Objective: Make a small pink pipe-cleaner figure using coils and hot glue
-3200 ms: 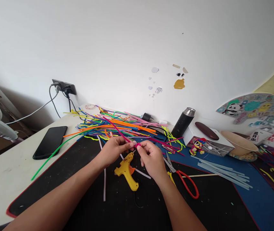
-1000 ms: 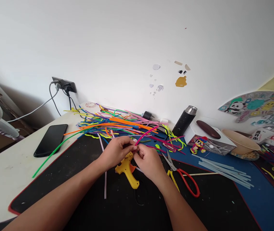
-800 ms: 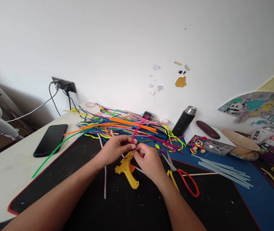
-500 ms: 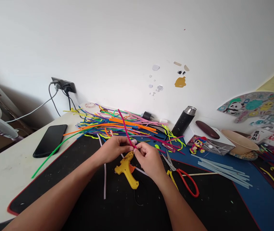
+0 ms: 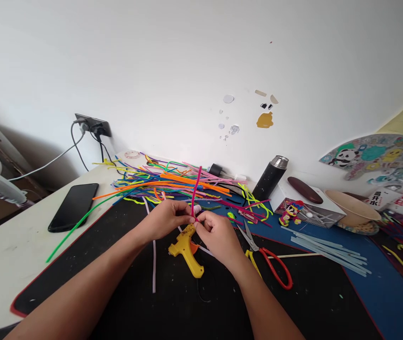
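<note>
Magenta pipe cleaner (image 5: 196, 192) stands up at the frame's centre, pinched in the closed fingers of left hand (image 5: 167, 219) and right hand (image 5: 216, 234), above a yellow glue gun (image 5: 187, 250).

Your glue gun (image 5: 186, 248) looks like smooth yellow plastic; your flask (image 5: 269, 182) pairs speckled matt black with shiny metal, and the phone (image 5: 73, 208) at left is glossy.

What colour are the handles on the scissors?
The scissors' handles are red, seen best in the head view.
</note>
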Demonstrator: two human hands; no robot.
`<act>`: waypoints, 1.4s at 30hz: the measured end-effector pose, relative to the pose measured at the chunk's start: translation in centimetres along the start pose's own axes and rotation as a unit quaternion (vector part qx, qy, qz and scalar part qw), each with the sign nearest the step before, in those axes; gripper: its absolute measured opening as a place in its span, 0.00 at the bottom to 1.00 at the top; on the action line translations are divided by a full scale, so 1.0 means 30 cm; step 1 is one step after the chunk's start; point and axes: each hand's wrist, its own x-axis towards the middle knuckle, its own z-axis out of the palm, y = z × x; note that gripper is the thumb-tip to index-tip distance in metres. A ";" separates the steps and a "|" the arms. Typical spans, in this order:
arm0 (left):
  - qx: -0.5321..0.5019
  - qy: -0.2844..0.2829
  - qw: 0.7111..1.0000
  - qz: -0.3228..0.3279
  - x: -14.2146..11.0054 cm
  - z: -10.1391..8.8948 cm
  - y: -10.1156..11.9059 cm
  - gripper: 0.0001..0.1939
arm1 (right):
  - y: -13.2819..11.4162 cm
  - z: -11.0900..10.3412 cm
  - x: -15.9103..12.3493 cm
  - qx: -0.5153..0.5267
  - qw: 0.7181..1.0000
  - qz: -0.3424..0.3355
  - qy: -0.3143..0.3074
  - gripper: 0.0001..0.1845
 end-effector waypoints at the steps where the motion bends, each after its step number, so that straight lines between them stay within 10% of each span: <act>1: 0.005 -0.003 1.000 0.000 -0.002 -0.002 0.001 0.14 | 0.000 0.001 0.000 -0.001 1.000 0.001 -0.003 0.09; 19: -0.383 0.047 0.920 -0.068 -0.002 0.086 0.025 0.19 | -0.026 -0.011 0.002 0.172 0.984 0.027 0.044 0.13; 42: -0.171 0.084 0.982 0.016 -0.006 0.033 0.041 0.19 | -0.024 -0.020 -0.003 0.090 0.996 0.004 0.027 0.11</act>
